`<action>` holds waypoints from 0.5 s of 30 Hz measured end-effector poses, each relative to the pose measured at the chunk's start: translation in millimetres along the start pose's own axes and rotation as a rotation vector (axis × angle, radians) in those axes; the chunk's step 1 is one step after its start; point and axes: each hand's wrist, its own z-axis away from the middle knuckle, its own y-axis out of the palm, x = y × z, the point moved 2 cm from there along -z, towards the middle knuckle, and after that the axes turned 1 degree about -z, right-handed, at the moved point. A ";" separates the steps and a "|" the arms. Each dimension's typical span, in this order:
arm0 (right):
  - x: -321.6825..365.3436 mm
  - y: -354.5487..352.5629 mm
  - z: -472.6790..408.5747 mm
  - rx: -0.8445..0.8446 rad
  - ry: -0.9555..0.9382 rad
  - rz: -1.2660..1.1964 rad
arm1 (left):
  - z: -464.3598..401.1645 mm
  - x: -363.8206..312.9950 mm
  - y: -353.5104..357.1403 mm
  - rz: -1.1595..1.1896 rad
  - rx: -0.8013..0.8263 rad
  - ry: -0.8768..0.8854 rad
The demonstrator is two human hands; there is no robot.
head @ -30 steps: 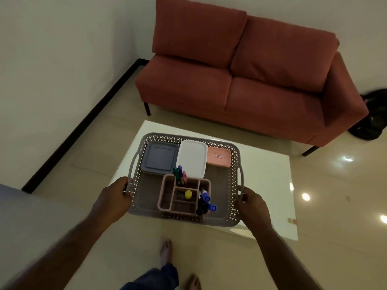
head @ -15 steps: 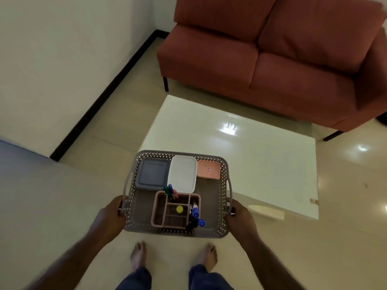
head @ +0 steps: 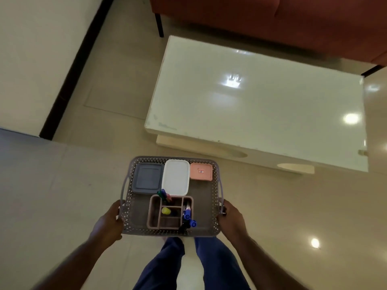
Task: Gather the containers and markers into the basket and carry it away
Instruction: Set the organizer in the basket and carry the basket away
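I hold a grey perforated basket (head: 212,208) in the air in front of me, above the floor. My left hand (head: 109,223) grips its left handle and my right hand (head: 230,218) grips its right handle. Along the basket's far side lie a grey lidded container (head: 147,177), a white lidded container (head: 176,176) and a small pink one (head: 201,171). Nearer me stands a pink divided organiser (head: 155,216) with several markers (head: 187,212) and a yellow cap in it.
A glossy white low table (head: 261,105) stands ahead and to the right, with a red sofa (head: 272,19) behind it. A wall with a black skirting (head: 71,74) runs along the left. Beige tiled floor surrounds me; my blue-trousered legs (head: 188,266) show below the basket.
I have backed away from the table with the basket in both hands. The table and sofa have slid up and to the right in view, and the basket now hangs over the floor.
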 end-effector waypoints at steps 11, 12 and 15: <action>-66.8 75.1 -217.5 -0.108 0.061 -0.090 | -244.2 7.5 87.7 -0.135 -0.092 0.037; -69.1 76.4 -240.6 -0.135 0.054 -0.106 | -267.9 -1.1 95.3 -0.155 -0.099 0.070; -70.4 80.3 -303.3 -0.168 0.042 -0.166 | -329.8 -28.5 109.3 -0.080 -0.081 0.135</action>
